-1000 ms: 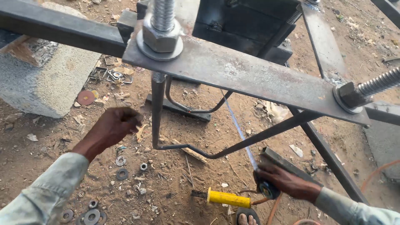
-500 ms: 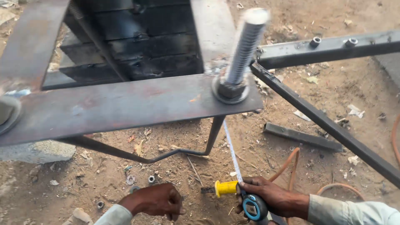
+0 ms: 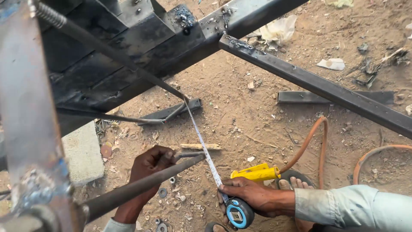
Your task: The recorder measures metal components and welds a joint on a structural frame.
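1. Right hand (image 3: 257, 197) low in the frame, fingers curled over the tape case (image 3: 239, 213), a blue-and-black disc pressed against the dirt.
2. The blade (image 3: 201, 144) runs out from that case up and to the left, a long straight diagonal, ending at the bend of the rod (image 3: 128, 64) under the steel frame (image 3: 171, 38).
3. Left hand (image 3: 150, 165) sits left of the blade, closed around a short metal piece (image 3: 189, 153) that points right, its tip just beside the blade. What the fingers pinch beyond that I cannot tell.
4. A thick bar (image 3: 141, 187) crosses in front of the left wrist, close to the lens and blurred.
5. Right hand is the nearer one to the case; left is nearer the blade's middle.
6. Room: open dirt right of the blade up to the orange hose (image 3: 309, 144). A yellow tool (image 3: 256, 173) lies just behind the right knuckles, a block (image 3: 83, 154) hems in the left, and a black beam (image 3: 317, 88) slants overhead.
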